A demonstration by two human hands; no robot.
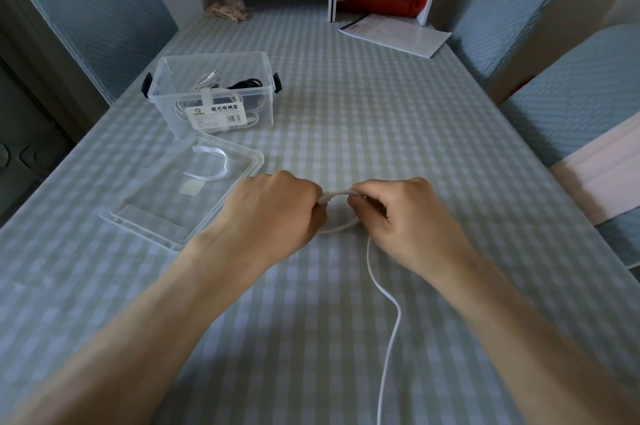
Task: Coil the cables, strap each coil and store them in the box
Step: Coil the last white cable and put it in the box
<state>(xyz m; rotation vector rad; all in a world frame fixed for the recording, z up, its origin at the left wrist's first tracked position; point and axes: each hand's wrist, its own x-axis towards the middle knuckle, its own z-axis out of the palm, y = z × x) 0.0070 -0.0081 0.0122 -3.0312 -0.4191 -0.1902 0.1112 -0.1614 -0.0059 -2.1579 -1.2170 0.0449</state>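
So on my feed both hands are low over the checked tablecloth (346,95), working a white cable (388,296). The left hand (277,213) is curled into a fist around one side of a small loop of it, fingers pressed together. The right hand (401,217) has its fingers curled in too, pinching the other side of the loop at the top. The rest of the cable trails from under the right hand toward me and off the bottom edge.

The clear box (211,95) sits well up and to the left, open, with a white coil and a black one already inside. Its lid (183,192) lies flat just in front of it, right beside my left hand, with a white strap (211,165) curled on top.
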